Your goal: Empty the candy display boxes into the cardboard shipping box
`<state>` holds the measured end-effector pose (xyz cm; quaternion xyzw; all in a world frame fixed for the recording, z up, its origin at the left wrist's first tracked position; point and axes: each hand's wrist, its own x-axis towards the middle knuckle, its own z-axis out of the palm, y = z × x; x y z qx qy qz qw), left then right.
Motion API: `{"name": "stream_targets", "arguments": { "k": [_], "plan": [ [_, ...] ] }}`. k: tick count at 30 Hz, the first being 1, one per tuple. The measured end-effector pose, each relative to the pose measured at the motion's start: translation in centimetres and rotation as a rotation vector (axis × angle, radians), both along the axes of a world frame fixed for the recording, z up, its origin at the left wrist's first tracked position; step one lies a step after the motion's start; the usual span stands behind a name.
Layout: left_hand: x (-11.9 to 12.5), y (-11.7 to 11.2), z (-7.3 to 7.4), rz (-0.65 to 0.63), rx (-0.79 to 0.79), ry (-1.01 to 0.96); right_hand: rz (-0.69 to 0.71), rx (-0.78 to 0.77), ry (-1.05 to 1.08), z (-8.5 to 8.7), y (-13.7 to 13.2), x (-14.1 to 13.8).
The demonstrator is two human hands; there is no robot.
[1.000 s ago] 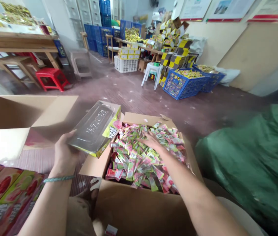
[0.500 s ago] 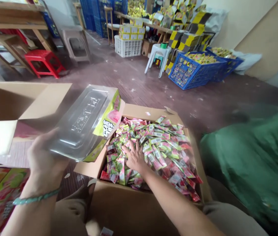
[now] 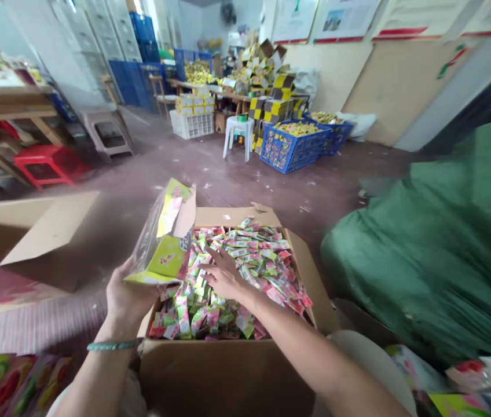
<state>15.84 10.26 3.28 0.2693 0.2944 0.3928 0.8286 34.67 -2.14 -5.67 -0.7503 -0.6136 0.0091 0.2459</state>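
Observation:
My left hand [image 3: 130,292], with a green bead bracelet at its wrist, grips a packaging box [image 3: 165,258] by its lower left side. Green and pink printed card and clear plastic make up this box, which is tilted, with a card flap standing up. Just right of it, my right hand [image 3: 226,277] is over a heap of small wrapped sachets [image 3: 267,252], fingers spread and pointing left. Whether its fingertips touch the sachets I cannot tell. Pink, green and red wrappers fill the open cardboard carton [image 3: 228,370] in front of me.
Another open carton [image 3: 54,231] stands left, above printed packs [image 3: 15,385] at the lower left. A large green cloth bundle [image 3: 423,255] rises at right, with colourful packs [image 3: 466,382] below. Farther off are a red stool [image 3: 52,165], a white stool [image 3: 237,136] and blue crates [image 3: 291,147].
The packaging box has turned upright, its printed card now facing me more than its clear plastic. My right hand has lifted slightly from the sachets. The view has tilted up and shifted right.

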Motion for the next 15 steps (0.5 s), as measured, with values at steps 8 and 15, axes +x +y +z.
{"name": "stream_targets", "arguments": {
  "k": [8, 15],
  "plan": [
    [-0.9, 1.2, -1.0, 0.041, -0.054, 0.037, -0.308, -0.187, -0.249, 3.4, -2.0, 12.9],
    [1.3, 2.7, 0.8, 0.168, -0.122, 0.115, -0.243, -0.400, -0.258, 1.8, 5.5, 21.4]
  ]
}}
